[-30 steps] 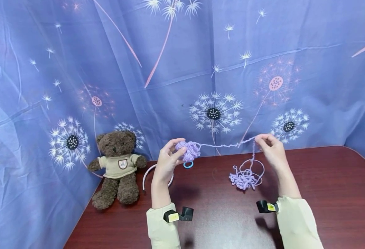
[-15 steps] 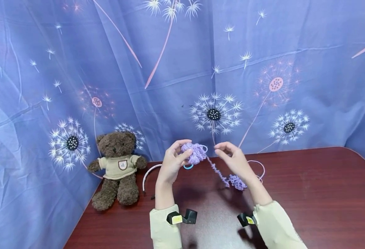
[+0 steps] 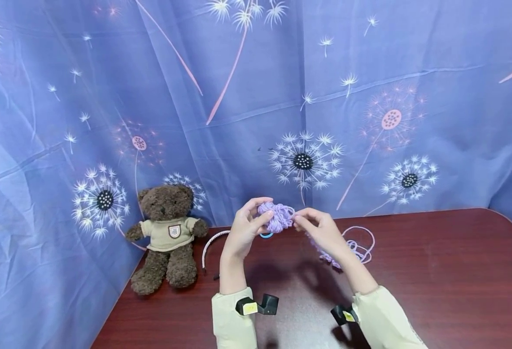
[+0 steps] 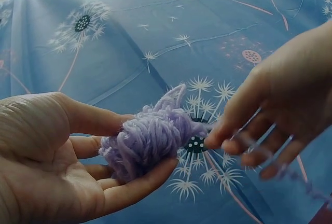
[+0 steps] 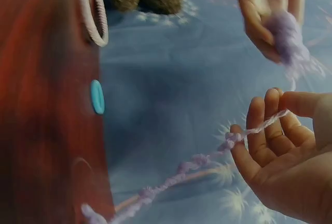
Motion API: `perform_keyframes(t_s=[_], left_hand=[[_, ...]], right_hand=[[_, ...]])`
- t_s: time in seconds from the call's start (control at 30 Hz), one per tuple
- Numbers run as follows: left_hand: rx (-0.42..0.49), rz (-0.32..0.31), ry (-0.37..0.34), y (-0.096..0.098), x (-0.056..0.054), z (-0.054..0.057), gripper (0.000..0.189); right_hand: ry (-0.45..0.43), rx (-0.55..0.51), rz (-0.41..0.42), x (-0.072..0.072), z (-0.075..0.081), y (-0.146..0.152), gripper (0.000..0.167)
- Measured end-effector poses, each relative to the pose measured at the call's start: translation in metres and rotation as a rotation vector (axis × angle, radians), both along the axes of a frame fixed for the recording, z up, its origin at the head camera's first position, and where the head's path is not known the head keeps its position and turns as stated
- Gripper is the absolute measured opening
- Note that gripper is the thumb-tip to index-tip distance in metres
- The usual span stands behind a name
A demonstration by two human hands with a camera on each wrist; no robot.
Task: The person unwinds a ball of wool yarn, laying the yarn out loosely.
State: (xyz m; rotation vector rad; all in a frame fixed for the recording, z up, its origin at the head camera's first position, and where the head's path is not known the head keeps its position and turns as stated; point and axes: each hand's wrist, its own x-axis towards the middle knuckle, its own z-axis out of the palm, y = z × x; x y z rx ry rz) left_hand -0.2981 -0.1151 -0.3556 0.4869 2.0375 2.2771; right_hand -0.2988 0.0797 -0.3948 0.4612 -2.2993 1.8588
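Firstly, head view: left hand (image 3: 244,228) grips yarn bundle (image 3: 280,218), raised above table (image 3: 448,281); it may unravel if right hand (image 3: 322,232), just beside, pulls too hard. Both forearms (image 3: 232,276) slant inward. Left wrist view: thumb lies over bundle, fingers (image 4: 148,180) underneath; right hand seems to pinch strand (image 4: 251,142), somewhat blurred. Right wrist view: lumpy strand trails away from hand, could snag because of lumps.

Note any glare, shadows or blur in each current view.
Head view: mostly sharp, with pale glare and soft shadows on the table; left wrist view: bright, washed-out upper-left corner, the right hand rather shaded; right wrist view: the left hand and its purple yarn bundle look blurred.
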Motion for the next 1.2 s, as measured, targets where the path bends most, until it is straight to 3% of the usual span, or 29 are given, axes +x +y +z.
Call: perform_keyframes(t_s=[0.2, 0.43, 0.73, 1.2], left_hand=[[-0.003, 0.002, -0.002, -0.003, -0.001, -0.001, 0.037], [-0.004, 0.020, -0.011, -0.004, -0.001, -0.002, 0.037], [-0.001, 0.063, -0.031, -0.008, -0.001, -0.002, 0.037], [-0.003, 0.068, -0.007, -0.012, -0.001, -0.002, 0.039]], right_hand=[[0.027, -0.124, -0.033, 0.000, 0.010, 0.020, 0.031], [0.053, -0.097, -0.145, 0.000, 0.016, 0.045, 0.033], [0.030, -0.165, -0.220, -0.002, 0.019, 0.072, 0.016], [0.029, -0.542, -0.297, -0.003, 0.015, 0.113, 0.023]])
